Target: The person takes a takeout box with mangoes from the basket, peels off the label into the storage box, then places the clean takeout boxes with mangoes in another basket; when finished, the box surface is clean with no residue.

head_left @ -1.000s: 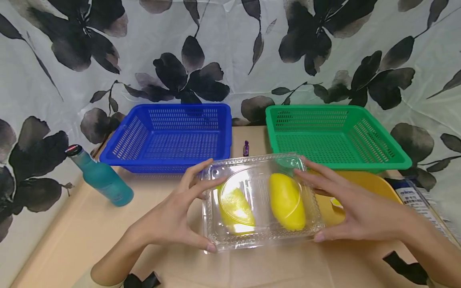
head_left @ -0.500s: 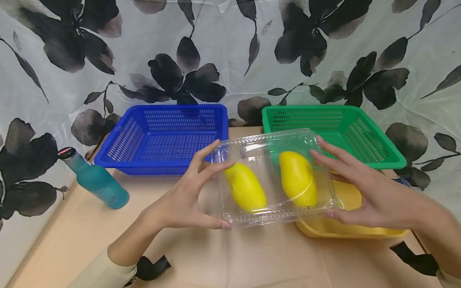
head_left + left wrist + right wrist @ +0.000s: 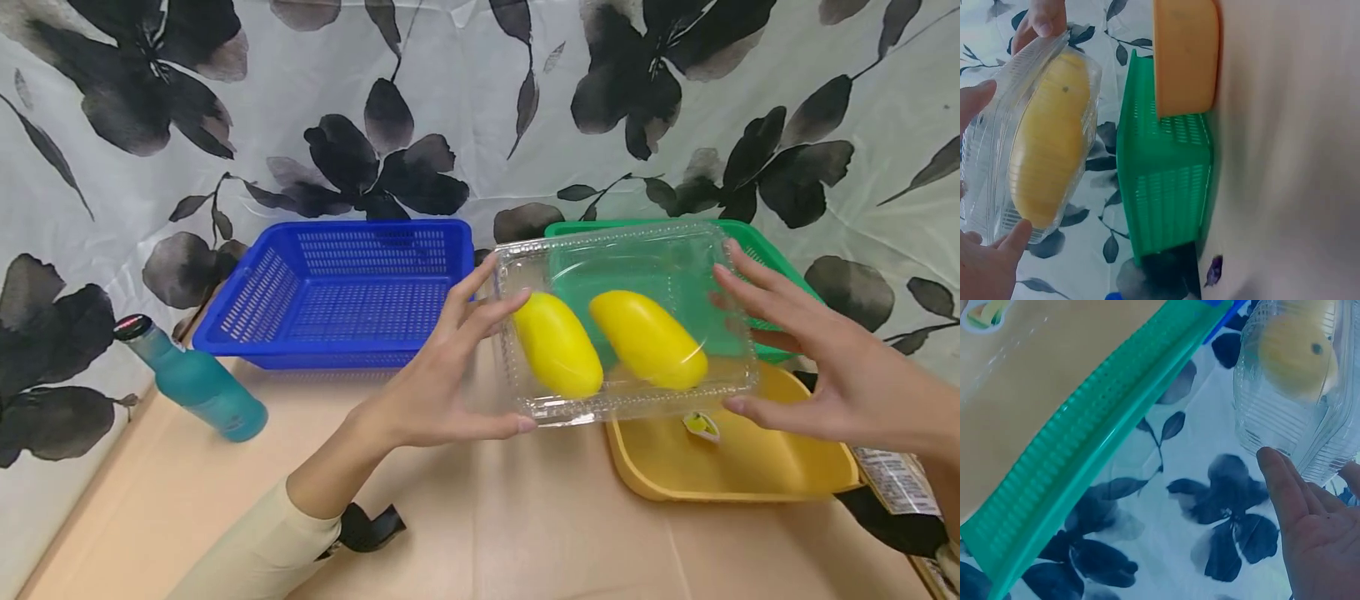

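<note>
Raised over the table, a clear plastic clamshell container (image 3: pixel 637 410) tilts so that its base faces away. Two yellow mangoes (image 3: pixel 558 344) lie slanted inside, near its lower edge. My left hand (image 3: pixel 450 375) grips the left end, thumb at the lower corner and fingers on the side. At the opposite end my right hand (image 3: pixel 817 358) holds it between thumb and fingers. In the left wrist view one mango (image 3: pixel 1050 144) shows through the ribbed wall. The right wrist view has the right hand's fingers (image 3: pixel 1282 487) against the container's end (image 3: pixel 1260 425).
A green basket (image 3: pixel 787 250) stands behind the container, partly covered by it. Below right is a yellow tub (image 3: pixel 738 492) with a small sticker (image 3: pixel 701 427). A blue basket (image 3: pixel 337 358) and a teal bottle (image 3: pixel 198 383) stand left. Printed packaging (image 3: pixel 900 479) lies far right.
Both hands have lifted the container up and to the right, tilting it. The mangoes inside have shifted, the right one now leaning diagonally. More of the yellow tub shows.
</note>
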A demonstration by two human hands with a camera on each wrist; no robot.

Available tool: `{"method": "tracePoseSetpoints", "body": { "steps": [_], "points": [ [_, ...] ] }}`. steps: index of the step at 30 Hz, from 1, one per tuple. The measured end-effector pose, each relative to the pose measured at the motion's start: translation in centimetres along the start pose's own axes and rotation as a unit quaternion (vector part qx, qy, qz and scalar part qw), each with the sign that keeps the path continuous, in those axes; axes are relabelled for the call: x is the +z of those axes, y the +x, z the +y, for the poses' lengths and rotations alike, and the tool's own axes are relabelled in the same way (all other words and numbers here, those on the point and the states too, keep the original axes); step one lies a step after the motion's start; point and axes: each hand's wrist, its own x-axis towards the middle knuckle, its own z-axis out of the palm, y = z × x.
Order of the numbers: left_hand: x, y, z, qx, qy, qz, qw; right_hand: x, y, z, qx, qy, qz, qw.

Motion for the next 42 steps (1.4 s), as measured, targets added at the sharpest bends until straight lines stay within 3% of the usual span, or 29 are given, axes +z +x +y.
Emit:
{"method": "tracePoseSetpoints", "body": {
  "steps": [9,14,22,27,34,38,42],
  "points": [
    [2.4,3.9,-1.7,-0.007,-0.061,0.000,0.9981,-0.7,-0.3,3.4,0.038,0.005,0.013,0.9992],
    [3.4,5.1,-3.0,-0.015,-0.071,0.003,0.9974,-0.6,-0.4,4.7,0.055,0.016,0.016,0.9982],
    [4.3,6.8,-4.6,-0.053,-0.082,0.007,0.9952,-0.4,-0.2,7.0,0.092,0.045,0.011,0.9946],
    [4.9,8.3,-5.4,-0.068,-0.080,-0.013,0.9944,-0.5,-0.1,8.3,0.133,0.096,0.011,0.9865],
    [6.0,10.1,-6.6,-0.134,-0.064,-0.069,0.9865,-0.4,0.3,10.5,0.171,0.099,-0.003,0.9802],
    [6.6,11.0,-7.2,-0.159,-0.056,-0.086,0.9819,0.1,0.6,12.1,0.174,0.120,-0.010,0.9773],
    [7.0,11.5,-7.9,-0.164,-0.044,-0.095,0.9809,0.9,0.8,13.4,0.160,0.149,-0.018,0.9756]
  ]
}}
